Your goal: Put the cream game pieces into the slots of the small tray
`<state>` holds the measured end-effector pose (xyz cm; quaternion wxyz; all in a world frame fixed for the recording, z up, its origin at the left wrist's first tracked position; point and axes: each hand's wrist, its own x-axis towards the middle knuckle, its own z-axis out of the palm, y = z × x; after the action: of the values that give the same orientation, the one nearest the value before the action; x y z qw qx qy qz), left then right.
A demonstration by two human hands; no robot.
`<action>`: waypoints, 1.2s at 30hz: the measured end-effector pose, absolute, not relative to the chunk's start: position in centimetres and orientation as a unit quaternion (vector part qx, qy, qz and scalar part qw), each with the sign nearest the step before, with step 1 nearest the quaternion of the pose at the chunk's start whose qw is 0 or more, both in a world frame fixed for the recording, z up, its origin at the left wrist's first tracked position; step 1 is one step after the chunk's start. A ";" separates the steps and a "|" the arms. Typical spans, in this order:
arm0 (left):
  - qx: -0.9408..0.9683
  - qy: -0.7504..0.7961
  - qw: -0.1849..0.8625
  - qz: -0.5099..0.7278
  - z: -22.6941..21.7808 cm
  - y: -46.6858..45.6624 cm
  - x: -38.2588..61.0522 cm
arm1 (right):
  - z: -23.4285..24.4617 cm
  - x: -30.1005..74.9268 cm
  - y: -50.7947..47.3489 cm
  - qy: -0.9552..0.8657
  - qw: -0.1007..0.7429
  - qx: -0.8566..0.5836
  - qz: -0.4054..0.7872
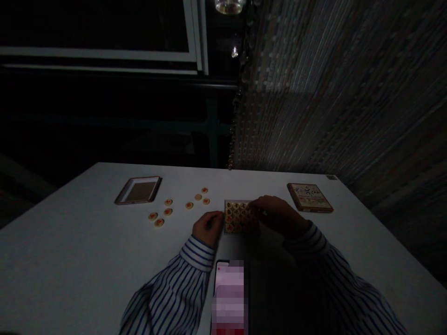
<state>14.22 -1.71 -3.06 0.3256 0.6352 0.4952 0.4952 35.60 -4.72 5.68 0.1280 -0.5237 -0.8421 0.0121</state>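
Round wooden Chinese chess pieces (238, 218), some marked in red and some in dark ink, fill a shallow tray (224, 203) in rows in front of me. At the tray's left side, my left hand (208, 227) is closed, with its thumb and fingertips against the edge. My right hand (275, 211) reaches over the tray's right part, finger and thumb pinched together above the pieces there. What lies between those fingertips is too dark to make out. Left of the tray, several loose Chinese chess pieces (168, 211) lie scattered flat on the white table (87, 242).
An open box lid or tray (141, 190) lies at the back left. A box with printed writing (310, 197) lies at the back right. Nearest to me is a lit phone (223, 270). A string curtain (296, 93) hangs behind the table's right side. The light is dim.
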 end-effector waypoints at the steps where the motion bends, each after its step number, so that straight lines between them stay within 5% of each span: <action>1: 0.635 0.494 0.329 0.495 -3.0 -1.7 14.2 | 5.8 35.4 -4.7 -0.841 0.126 -0.527 0.010; 36: 0.649 0.545 0.226 0.480 -0.5 -2.0 3.8 | 9.6 28.1 -2.1 -0.850 0.113 -0.514 0.013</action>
<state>3.82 -1.99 -0.52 0.2255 0.6492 0.5449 0.4805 28.07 -2.09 9.60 0.1130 -0.5143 -0.8500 0.0133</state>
